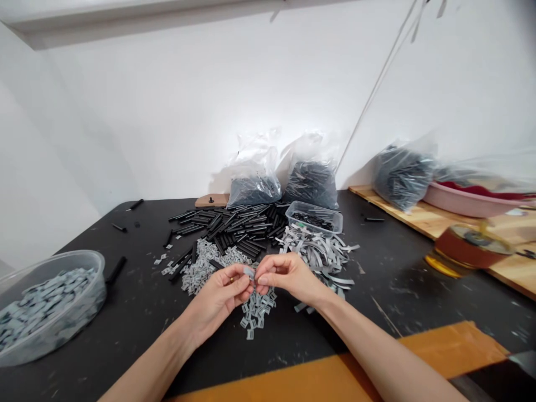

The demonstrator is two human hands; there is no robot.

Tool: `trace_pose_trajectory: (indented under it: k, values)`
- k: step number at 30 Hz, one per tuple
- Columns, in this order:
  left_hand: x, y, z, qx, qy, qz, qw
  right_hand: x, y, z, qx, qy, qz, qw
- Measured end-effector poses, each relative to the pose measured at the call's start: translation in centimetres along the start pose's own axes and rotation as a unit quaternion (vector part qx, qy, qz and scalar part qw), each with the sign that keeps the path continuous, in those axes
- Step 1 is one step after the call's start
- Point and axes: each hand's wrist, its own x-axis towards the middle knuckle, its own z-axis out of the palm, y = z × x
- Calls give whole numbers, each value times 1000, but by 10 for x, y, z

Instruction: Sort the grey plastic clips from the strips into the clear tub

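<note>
Pinching a small grey clip between both hands right now, dead centre of the frame, just above the table. Curling the left hand mostly closed, thumb and forefinger gripping the clip's left side. Doing the same with the right hand from the other side, fingers bunched, the two sets of fingertips almost touching. Holding it all right over a little heap of loose grey clips.

Working on a scuffed black table against a plain white wall. Seeing a big pile of black rods behind the hands, a tangle of grey strips right of centre, and a small clear tub just past those. Also spotting a round clear bowl of grey pieces at lower left, plastic bags of dark parts against the wall, and an orange board along the bottom edge.

Holding the clip roughly upright by the look of it, but not calling the long axis for sure, way too tiny.
</note>
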Motion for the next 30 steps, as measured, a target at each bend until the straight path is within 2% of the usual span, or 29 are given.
trace_pose_trajectory:
  k: [5, 9, 12, 18, 22, 27, 30]
  values:
    - [-3, -1, 3, 43, -6, -4, 999, 4, 9, 3, 29, 13, 11, 999]
    - [-5, 3, 8, 63, -24, -10, 998, 5, 11, 3, -23, 47, -20, 998]
    - [-5, 6, 7, 63, -21, -21, 998, 3, 7, 1, -40, 36, -25, 998]
    - [-4, 8, 2, 126, 16, -14, 992, 1, -1, -2, -77, -4, -31, 997]
    - [-3, 8, 4, 201, 46, 10, 979, 1, 4, -4, -84, -5, -3, 996]
    - [-2, 6, 7, 226, 91, 34, 969, 2, 9, -4, -79, -15, 23, 996]
    - [-3, 7, 9, 240, 99, 45, 965, 3, 10, -5, -66, -1, 39, 997]
